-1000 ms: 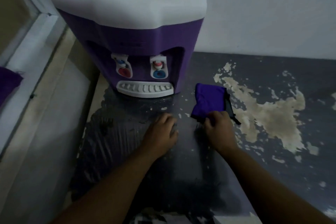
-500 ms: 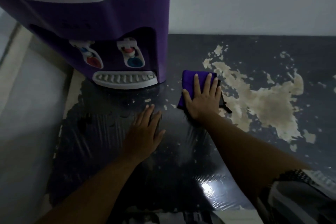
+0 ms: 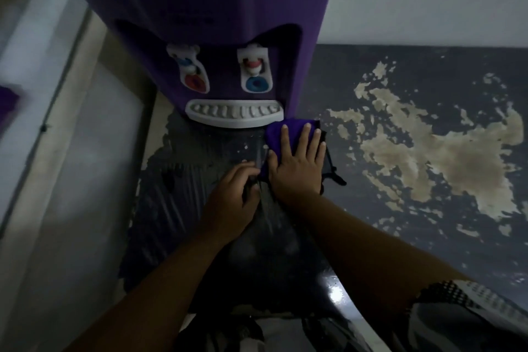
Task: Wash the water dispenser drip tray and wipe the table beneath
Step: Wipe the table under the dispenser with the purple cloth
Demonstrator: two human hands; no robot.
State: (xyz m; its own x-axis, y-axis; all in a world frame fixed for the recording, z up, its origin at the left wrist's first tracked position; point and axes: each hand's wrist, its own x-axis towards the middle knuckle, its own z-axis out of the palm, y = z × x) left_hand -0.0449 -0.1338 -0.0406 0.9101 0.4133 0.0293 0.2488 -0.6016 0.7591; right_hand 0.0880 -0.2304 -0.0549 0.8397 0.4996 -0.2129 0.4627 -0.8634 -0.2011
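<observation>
Your right hand (image 3: 297, 163) lies flat on the cloth (image 3: 275, 131), left hand (image 3: 233, 194) curled beside it, grip unclear; push further and you'll knock the tray (image 3: 234, 122) loose.

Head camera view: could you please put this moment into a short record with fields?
right hand: flat, fingers spread, pressing the cloth onto the table
left hand: fingers curled, resting on the table beside the cloth; unclear whether it holds the cloth's edge
cloth: purple, folded, at the right end of the drip tray
drip tray: white, in place at the foot of the water dispenser
table: dark, glossy near the person, with pale peeled patches to the right
</observation>
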